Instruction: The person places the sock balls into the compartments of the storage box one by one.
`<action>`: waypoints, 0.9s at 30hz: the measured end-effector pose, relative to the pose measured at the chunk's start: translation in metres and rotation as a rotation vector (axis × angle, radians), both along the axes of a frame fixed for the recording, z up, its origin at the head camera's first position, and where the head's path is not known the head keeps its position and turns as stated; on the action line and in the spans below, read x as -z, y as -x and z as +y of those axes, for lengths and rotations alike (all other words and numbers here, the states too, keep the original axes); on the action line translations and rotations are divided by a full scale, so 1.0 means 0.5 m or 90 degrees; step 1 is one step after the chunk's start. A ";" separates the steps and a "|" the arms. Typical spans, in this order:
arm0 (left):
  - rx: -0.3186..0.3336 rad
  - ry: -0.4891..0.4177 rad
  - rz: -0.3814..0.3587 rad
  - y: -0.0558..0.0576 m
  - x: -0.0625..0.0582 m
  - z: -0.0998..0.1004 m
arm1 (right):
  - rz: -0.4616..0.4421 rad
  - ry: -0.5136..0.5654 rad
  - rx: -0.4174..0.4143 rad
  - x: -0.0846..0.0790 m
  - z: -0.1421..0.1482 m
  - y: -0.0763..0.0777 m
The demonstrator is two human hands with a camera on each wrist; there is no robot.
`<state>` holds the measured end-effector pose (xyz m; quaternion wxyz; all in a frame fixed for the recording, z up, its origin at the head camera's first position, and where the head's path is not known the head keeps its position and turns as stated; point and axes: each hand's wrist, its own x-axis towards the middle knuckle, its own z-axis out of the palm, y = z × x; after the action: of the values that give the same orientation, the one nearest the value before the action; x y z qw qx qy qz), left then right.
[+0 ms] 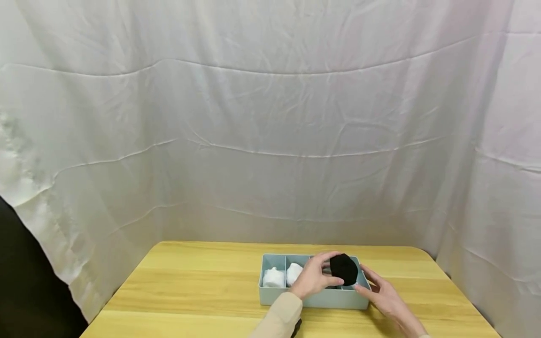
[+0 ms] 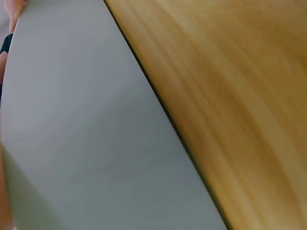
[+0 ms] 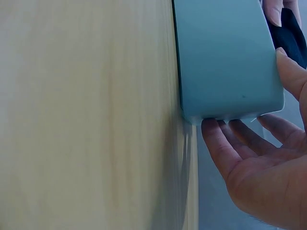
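Observation:
A light blue-grey divided box (image 1: 314, 299) rests on the table. Over its right-hand compartments my left hand (image 1: 314, 277) holds a black rolled cloth bundle (image 1: 343, 269), like a balled sock, between thumb and fingers. My right hand (image 1: 385, 298) grips the box's right end; the right wrist view shows its fingertips against the end wall and its thumb at the top rim. A white cloth bundle (image 1: 274, 278) fills the leftmost compartment, and another white bundle (image 1: 293, 273) lies in the one beside it. My left hand partly hides the compartments further right.
The wooden table (image 1: 190, 286) extends around the box, with rounded far corners. Pale grey curtains (image 1: 270, 188) hang behind it and at both sides. Something black (image 1: 34, 281) stands at the left edge of the head view.

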<state>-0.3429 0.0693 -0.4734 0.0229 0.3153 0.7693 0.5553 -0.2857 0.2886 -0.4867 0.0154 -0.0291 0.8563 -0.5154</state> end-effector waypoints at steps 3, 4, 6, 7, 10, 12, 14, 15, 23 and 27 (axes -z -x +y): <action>-0.008 -0.003 -0.009 -0.003 -0.004 -0.007 | 0.007 -0.005 -0.011 0.000 -0.006 0.005; -0.010 -0.003 -0.014 -0.004 -0.006 -0.009 | 0.011 -0.001 -0.014 0.000 -0.008 0.007; -0.013 -0.003 -0.023 -0.006 -0.008 -0.013 | 0.016 0.012 -0.019 0.000 -0.012 0.011; -0.013 -0.007 -0.030 -0.006 -0.009 -0.014 | 0.018 0.018 -0.021 0.000 -0.013 0.012; -0.012 -0.013 -0.035 -0.006 -0.010 -0.015 | 0.017 0.038 -0.016 -0.002 -0.016 0.013; -0.015 -0.015 -0.031 -0.005 -0.010 -0.016 | 0.016 0.039 -0.016 -0.003 -0.017 0.014; -0.021 -0.021 -0.025 -0.004 -0.010 -0.020 | 0.016 0.037 -0.021 -0.004 -0.020 0.014; -0.023 -0.025 -0.023 -0.004 -0.010 -0.020 | 0.015 0.035 -0.021 -0.005 -0.020 0.014; -0.035 -0.035 -0.004 -0.009 -0.011 -0.019 | 0.002 0.029 -0.014 -0.010 -0.008 0.004; -0.032 -0.053 -0.007 -0.014 -0.016 -0.024 | 0.003 0.001 -0.009 -0.016 0.004 -0.001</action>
<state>-0.3358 0.0573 -0.4656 0.0001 0.2931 0.7533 0.5888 -0.2852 0.2903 -0.4786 0.0166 -0.0363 0.8559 -0.5157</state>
